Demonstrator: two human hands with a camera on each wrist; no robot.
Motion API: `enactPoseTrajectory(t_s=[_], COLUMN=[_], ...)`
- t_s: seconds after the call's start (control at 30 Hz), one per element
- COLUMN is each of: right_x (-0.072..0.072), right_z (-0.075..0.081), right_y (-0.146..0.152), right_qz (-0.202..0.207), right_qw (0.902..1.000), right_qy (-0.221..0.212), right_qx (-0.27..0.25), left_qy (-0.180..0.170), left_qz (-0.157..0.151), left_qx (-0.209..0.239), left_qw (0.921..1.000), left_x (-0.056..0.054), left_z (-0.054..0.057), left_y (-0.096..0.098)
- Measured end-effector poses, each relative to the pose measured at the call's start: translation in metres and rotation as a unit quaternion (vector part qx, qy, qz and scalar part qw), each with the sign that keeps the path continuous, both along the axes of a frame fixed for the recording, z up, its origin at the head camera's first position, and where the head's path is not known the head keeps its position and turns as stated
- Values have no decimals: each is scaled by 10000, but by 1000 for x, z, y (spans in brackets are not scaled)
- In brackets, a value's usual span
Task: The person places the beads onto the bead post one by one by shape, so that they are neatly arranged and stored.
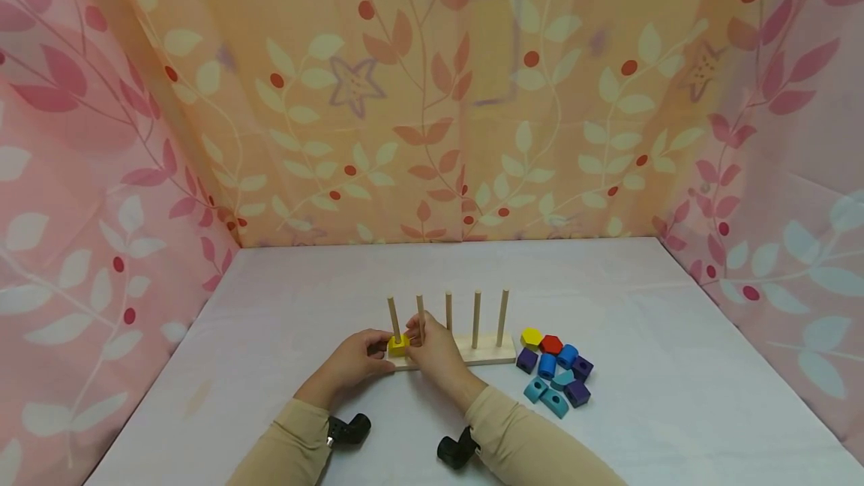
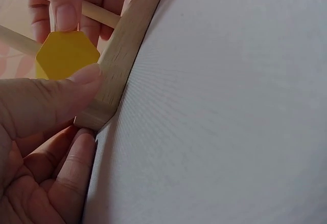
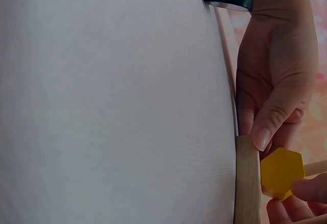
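Yellow block (image 1: pixel 399 346) is low on the end peg (image 1: pixel 394 315) at the left of the board (image 1: pixel 496 352); peg rises from its upper side, hole itself not visible. Head view gives the overall layout: five upright pegs in a row, the other four bare. Right hand (image 1: pixel 442 357) pinches the block, left hand (image 1: pixel 352 360) grips the board's left end just beside it. Head view is too small for finger detail, wrist views fill that in. Left wrist: right thumb presses the block's upper edge, fingers behind; left thumb lies across the block's lower edge and the board end, fingers curled round that end. Right wrist: opposite side, left thumb tip on the board's corner, block's six-sided face turned to camera, its side flush or nearly flush with the board. Can't tell if the left thumb actually loads the block. Only head shows the loose pile (image 1: pixel 553 370) near the board's right end: yellow and red hexagons, two blue cylinders, three purple blocks, three teal pieces. Also head only: both tan sleeves (image 1: pixel 533 437). White table (image 1: pixel 324 276) under everything, floral curtain (image 1: pixel 432 118) behind.
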State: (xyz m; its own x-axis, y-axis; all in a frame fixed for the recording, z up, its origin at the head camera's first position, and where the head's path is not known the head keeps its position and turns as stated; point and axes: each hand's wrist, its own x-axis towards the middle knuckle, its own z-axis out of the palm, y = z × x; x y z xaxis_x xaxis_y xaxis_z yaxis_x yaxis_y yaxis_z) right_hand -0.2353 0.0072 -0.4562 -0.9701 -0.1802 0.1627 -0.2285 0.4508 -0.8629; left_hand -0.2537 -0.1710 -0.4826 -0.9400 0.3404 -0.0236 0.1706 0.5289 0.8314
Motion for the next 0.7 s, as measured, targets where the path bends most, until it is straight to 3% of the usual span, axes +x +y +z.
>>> enactPoseTrajectory(t_s=[0.37,0.5,0.7], right_x=[-2,2,11], right_z=[1,7,19], right_y=[-1,3,16], right_qz=[-98,-40,245], right_qw=[9999,9997,9996], right_qy=[-59,-104,-128], right_qx=[114,229,11], left_qy=[64,96,92], left_qz=[102,103,131], left_qx=[-127,-238,-390], left_qw=[9998,9996,9991], left_x=[-1,-2,-1], left_z=[0,1,2], left_y=[0,1,2])
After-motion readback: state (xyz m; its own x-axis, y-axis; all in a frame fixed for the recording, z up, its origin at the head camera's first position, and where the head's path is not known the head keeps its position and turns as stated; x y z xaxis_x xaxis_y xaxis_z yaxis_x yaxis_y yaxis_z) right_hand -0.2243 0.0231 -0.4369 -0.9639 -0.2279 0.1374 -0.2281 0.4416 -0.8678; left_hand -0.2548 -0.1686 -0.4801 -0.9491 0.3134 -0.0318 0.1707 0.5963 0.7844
